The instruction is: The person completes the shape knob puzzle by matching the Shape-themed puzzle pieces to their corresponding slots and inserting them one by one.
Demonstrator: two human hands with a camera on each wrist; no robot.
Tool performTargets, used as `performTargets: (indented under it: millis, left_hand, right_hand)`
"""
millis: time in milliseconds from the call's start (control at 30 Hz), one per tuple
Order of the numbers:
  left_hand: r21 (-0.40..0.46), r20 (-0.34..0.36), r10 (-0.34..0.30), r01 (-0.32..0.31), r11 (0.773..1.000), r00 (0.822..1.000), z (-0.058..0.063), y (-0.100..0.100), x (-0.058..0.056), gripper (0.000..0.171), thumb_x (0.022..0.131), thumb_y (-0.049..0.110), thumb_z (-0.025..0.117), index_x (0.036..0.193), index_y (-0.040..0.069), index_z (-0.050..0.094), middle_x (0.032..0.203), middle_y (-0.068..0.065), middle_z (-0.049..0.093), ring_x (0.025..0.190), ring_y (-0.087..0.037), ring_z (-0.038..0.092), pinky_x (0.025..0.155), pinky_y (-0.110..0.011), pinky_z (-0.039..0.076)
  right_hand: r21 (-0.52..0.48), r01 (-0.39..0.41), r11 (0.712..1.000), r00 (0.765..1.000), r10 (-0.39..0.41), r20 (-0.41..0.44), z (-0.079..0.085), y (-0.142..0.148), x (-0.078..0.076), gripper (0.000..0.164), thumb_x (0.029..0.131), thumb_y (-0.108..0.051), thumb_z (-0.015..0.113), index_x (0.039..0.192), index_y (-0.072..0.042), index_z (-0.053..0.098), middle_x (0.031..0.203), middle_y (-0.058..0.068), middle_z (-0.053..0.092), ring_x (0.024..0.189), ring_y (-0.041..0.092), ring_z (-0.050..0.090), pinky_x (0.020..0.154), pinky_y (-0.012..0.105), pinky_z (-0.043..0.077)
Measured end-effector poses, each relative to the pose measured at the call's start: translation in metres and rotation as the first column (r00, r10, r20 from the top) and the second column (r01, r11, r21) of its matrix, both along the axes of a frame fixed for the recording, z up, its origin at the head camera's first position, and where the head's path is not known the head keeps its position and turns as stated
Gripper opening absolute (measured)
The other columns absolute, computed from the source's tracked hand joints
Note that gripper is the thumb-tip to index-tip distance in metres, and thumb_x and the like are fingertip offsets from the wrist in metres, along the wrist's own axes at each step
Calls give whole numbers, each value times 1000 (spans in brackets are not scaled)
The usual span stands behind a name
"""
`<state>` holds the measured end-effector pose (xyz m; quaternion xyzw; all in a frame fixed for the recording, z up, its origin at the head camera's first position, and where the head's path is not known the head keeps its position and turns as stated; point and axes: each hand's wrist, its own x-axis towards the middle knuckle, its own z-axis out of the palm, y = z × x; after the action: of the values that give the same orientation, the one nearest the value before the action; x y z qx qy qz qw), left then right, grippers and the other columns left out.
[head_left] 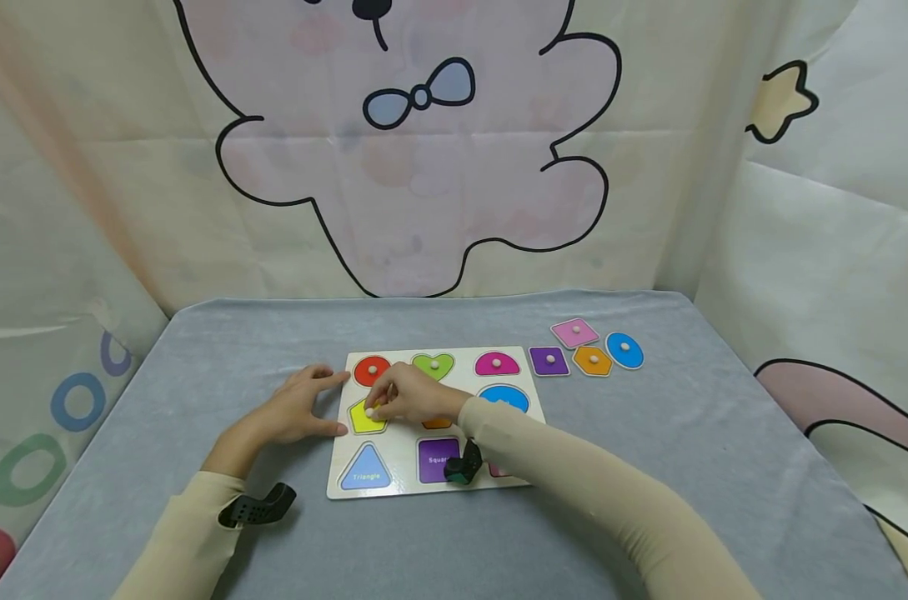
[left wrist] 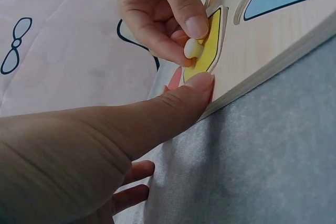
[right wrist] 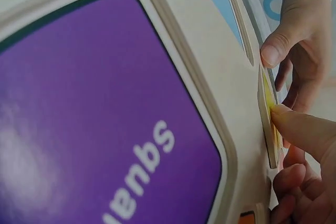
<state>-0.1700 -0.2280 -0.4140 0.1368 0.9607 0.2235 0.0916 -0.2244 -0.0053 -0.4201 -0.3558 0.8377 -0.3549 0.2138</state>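
A wooden shape puzzle board [head_left: 404, 475] lies on the cloth. My right hand [head_left: 416, 393] reaches over it and pinches the pale knob [left wrist: 193, 49] of a yellow pentagon piece [head_left: 360, 423] at the board's left side. In the left wrist view, the piece overlaps its recess. My left hand [head_left: 292, 408] is at the left edge, its thumb tip [left wrist: 201, 82] at the rim beside the piece and its forefinger reaching the upper corner. Along the top row sit a red circle [head_left: 365, 373], a green heart [head_left: 433, 364] and a pink semicircle [head_left: 497, 365], each with a knob.
Right of the board lie loose knobbed pieces: a purple square [head_left: 545, 363], pink rhombus [head_left: 571, 337], orange hexagon [head_left: 590, 363] and blue oval [head_left: 624, 353]. Printed triangle [head_left: 365, 475] and square [right wrist: 105, 93] recesses show on the board. My right sleeve [head_left: 574, 467] covers its lower right corner.
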Motion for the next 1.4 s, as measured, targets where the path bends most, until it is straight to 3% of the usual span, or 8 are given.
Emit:
performTargets:
  millis: [533,900,1100,1400]
  left_hand:
    - [1,-3,-2,2,1000,1000,3,3,0,87,74,46,80,147,16,43,144,-22,40,130,-42,38,104,-63,37]
    - [-2,-1,7,-7,1000,1000,2,1,0,88,74,45,81,147,14,43,144,-22,40,129,-42,37,103,-65,37]
    - [1,-11,-5,5,1000,1000,0,0,1,88,73,46,81,146,14,44,143,-23,41,128,-42,38,102,-65,37]
    - [4,-8,3,-3,1000,1000,-3,0,0,88,72,46,81,146,15,44,144,-23,40,128,-42,38,102,-65,38]
  right_hand:
    - [15,-3,1000,1000,2,30,2,1,-1,12,85,-16,74,96,-12,77,69,-4,57,64,7,49,56,15,37]
    - [12,-21,1000,998,20,63,5,-2,-2,21,81,-13,78,102,-9,75,74,-4,57,65,7,47,56,14,36]
    - [-23,-26,999,998,28,63,2,1,-2,24,83,-19,77,104,-9,73,76,-5,57,68,6,48,60,14,38]
    - [-138,49,989,995,-36,96,1,10,-2,19,86,-22,73,100,-9,73,82,0,61,76,9,52,67,15,43]
